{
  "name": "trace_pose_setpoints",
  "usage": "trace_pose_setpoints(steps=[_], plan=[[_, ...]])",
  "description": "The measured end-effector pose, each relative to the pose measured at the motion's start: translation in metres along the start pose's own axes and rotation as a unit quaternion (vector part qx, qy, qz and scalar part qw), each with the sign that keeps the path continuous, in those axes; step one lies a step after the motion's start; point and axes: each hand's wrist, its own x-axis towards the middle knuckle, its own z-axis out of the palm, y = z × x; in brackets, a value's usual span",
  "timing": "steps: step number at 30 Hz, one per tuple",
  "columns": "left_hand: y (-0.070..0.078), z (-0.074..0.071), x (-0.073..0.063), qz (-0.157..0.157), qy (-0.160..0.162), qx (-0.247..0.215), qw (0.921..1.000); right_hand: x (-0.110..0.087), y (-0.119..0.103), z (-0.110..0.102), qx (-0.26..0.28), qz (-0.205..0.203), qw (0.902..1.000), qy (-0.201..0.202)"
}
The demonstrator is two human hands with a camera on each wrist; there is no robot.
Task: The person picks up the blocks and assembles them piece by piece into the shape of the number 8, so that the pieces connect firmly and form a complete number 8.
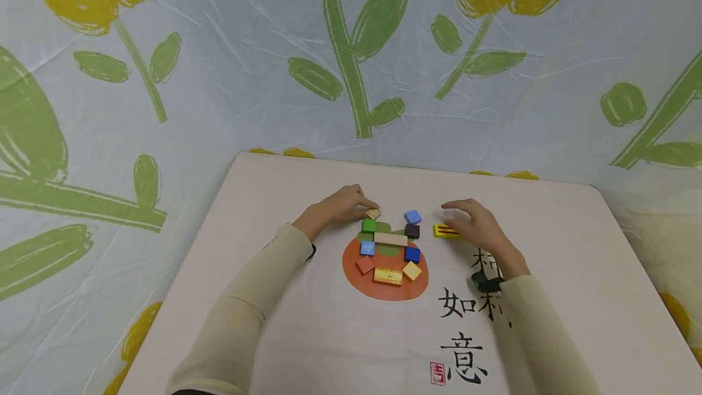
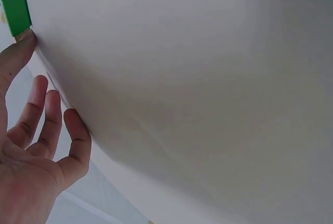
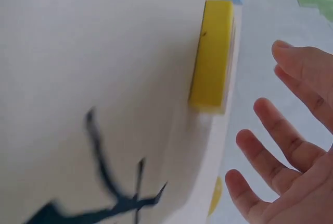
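My left hand (image 1: 341,205) pinches a small light wooden block (image 1: 373,214) at the upper left of a block arrangement. In the left wrist view, the thumb tip of my left hand (image 2: 36,146) is right beside a green block (image 2: 15,6), and the wooden block is mostly hidden. My right hand (image 1: 478,224) hovers with spread, relaxed fingers by a yellow block (image 1: 445,231) with dark red stripes. The right wrist view shows that yellow block (image 3: 212,54) standing apart from the fingers of my right hand (image 3: 296,151).
Below the hands, a beige plank (image 1: 390,239), a gold block (image 1: 387,277), a red block (image 1: 364,265) and several blue, black and yellow blocks lie on a printed orange fruit (image 1: 351,270). A light blue block (image 1: 413,217) lies above. Black brush characters mark the pale tabletop (image 1: 307,346).
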Motion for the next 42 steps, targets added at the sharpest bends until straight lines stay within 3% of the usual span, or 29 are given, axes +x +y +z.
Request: trace_pose_setpoints(steps=[4,15,25,42], plan=[[0.0,0.0,0.0,0.0,-0.001,-0.002,1.0,-0.008,0.01,-0.003,0.012,0.027,0.9995,-0.007],[0.0,0.0,0.0,-0.001,-0.001,0.001,1.0,-0.019,0.024,-0.004,0.038,0.026,0.9984,-0.035],[0.0,-0.001,-0.001,-0.001,0.003,0.001,1.0,-0.019,0.026,0.001,0.014,-0.008,0.9995,-0.027],[-0.003,0.001,0.0,0.009,0.004,0.001,1.0,-0.018,0.027,0.003,-0.002,-0.013,0.9998,-0.014]])
